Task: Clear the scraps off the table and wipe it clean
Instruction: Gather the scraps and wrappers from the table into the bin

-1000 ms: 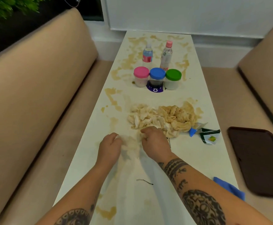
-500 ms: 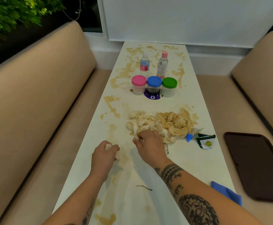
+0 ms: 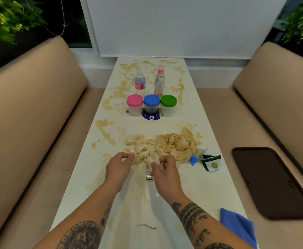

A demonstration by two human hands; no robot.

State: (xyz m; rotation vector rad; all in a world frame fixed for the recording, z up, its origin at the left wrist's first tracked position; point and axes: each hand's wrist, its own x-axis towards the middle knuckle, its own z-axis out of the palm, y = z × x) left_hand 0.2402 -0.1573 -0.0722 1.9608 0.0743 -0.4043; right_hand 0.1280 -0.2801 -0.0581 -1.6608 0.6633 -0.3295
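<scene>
A pile of crumpled, brown-stained paper tissues (image 3: 161, 146) lies across the middle of the white table (image 3: 192, 191), which is smeared with brown stains (image 3: 105, 132). My left hand (image 3: 119, 168) is curled at the pile's near left edge, with a bit of white tissue pinched in its fingers. My right hand (image 3: 164, 170) pinches the pile's near edge at the middle. A blue cloth (image 3: 237, 225) lies at the table's near right corner. Torn sachets (image 3: 210, 162) and a blue scrap (image 3: 194, 159) lie right of the pile.
Behind the pile stand three jars with pink (image 3: 134, 105), blue (image 3: 151, 105) and green (image 3: 168, 105) lids, then two bottles (image 3: 159, 83). A small silvery object (image 3: 148, 176) lies between my hands, a thin dark scrap (image 3: 147, 226) nearer me. A dark tray (image 3: 273, 184) rests on the right bench.
Both hands have moved forward to the near edge of the tissue pile. The left hand carried its tissue wad up to the pile, and the view has tilted upward.
</scene>
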